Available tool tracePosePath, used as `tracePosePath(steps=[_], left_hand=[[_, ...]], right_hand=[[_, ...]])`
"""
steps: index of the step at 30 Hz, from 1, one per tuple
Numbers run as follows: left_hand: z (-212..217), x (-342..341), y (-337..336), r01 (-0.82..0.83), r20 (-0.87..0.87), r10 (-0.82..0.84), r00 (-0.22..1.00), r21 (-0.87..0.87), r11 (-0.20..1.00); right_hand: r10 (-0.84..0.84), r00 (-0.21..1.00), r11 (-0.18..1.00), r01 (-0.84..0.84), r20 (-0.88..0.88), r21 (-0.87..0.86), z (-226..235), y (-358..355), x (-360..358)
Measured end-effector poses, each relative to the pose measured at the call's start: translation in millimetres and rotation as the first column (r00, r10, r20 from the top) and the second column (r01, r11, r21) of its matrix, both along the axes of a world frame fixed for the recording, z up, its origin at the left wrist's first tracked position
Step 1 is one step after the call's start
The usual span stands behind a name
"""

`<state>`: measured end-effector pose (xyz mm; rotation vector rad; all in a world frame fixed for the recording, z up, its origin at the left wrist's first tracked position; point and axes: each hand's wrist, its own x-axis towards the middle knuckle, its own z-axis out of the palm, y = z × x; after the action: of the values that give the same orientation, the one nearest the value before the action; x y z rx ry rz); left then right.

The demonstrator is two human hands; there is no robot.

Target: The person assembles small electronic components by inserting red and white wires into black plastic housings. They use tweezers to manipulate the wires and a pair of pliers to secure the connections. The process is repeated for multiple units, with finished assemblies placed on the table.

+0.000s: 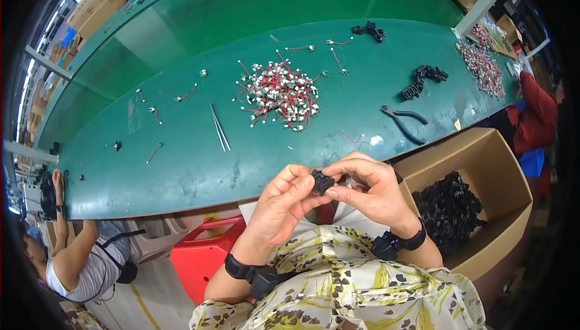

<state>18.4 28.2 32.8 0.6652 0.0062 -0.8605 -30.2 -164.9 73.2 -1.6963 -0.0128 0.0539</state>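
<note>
My left hand (284,200) and my right hand (371,188) meet in front of my chest, just below the near edge of the green table (181,161). Both pinch one small black plastic part (322,182) between thumb and fingers. Each wrist wears a black strap with a small device. A pile of short red-and-white wired connectors (279,93) lies at the table's middle, well beyond my hands.
A cardboard box (483,148) full of black plastic parts (450,209) stands at my right. Pliers (403,121), tweezers (219,127) and black part clusters (421,81) lie on the table. A red stool (202,254) is below; one person sits lower left, another far right.
</note>
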Motion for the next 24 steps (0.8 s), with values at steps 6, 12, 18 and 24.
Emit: tracePosePath(steps=[6,12,18,24], left_hand=[[16,3,-9,0.035,-0.096,-0.033,0.995,0.023,0.999],[8,4,-12,0.015,-0.109,-0.017,0.994,-0.014,1.000],[11,9,-11,0.066,-0.197,-0.066,0.978,-0.009,0.998],[8,12,-14,0.050,-0.069,-0.046,0.997,0.057,0.997]], right_hand=[[-0.005,0.999,0.989,0.012,-0.051,0.148,-6,-4,0],[-0.026,0.988,0.955,0.069,-0.150,0.287,-4,-5,3],[-0.050,0.996,0.998,0.051,-0.069,0.022,12,-11,11],[-0.040,0.993,0.999,0.043,-0.108,0.025,11,-9,22]])
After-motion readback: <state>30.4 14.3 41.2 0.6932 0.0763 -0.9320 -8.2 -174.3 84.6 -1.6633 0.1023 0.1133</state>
